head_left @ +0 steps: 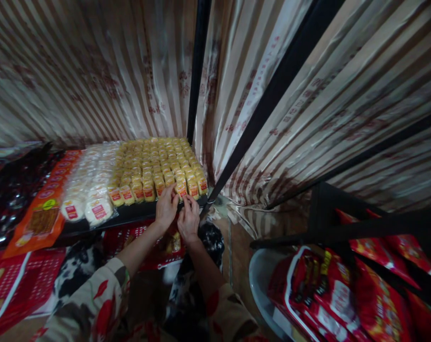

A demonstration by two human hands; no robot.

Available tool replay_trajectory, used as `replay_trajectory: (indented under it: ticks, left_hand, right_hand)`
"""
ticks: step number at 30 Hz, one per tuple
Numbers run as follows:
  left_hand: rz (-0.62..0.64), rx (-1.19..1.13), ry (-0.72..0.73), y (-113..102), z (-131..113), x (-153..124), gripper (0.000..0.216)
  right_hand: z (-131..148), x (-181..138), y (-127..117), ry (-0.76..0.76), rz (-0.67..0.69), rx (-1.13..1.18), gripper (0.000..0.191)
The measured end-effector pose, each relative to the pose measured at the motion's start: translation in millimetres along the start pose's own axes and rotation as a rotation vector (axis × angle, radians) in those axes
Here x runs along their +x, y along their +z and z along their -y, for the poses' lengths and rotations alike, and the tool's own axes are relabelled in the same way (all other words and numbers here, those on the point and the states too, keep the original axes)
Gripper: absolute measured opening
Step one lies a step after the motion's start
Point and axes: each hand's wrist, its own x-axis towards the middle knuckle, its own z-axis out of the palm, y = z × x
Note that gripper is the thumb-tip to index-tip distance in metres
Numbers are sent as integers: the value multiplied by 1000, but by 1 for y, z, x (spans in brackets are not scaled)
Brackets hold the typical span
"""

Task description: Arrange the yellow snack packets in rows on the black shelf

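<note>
Rows of small yellow wrapped cakes point(154, 161) with red labels fill the right end of a dark shelf point(130, 214). At their front edge, both my hands meet around one yellow wrapped cake point(181, 187). My left hand point(166, 207) pinches it from the left, fingers bent. From the right and slightly below, my right hand point(189, 218) closes its fingertips on the same cake. Just left of the yellow rows lie white round wrapped cakes point(98, 209) with red labels.
An orange snack packet point(44, 213) and dark shiny packets point(12, 194) lie farther left. Below the shelf are red baskets point(46, 270). Black metal posts point(251, 133) stand before a striped curtain point(130, 71). Lower right, a pale tub point(258, 280) adjoins red snack bags point(336, 294).
</note>
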Motion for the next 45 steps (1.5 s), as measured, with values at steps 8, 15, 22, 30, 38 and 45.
replay_trajectory:
  ticks: [8,15,22,30,38,45]
  left_hand:
    - [13,-65,-82,0,9,-10,37]
    - [80,-112,23,0,-1,1,35]
    - [-7,-33,-12,0,1,-2,24]
    - [2,32,35,6,-7,4,22]
    - [-23,6,-3,14,-4,16,21]
    - [19,40,-39,15,-7,17,24]
  right_hand:
    - [-1,-5,-1,5,15,-1,47]
    - [-4,-8,1,-24,-14,3,50]
    - [-2,-6,0,-33,-22,48,44]
    - [1,-5,-1,-7,-38,32,46]
    - [-2,-2,-1,-49,2,-10,49]
    - [-4,-2,3,-36,22,-59,52]
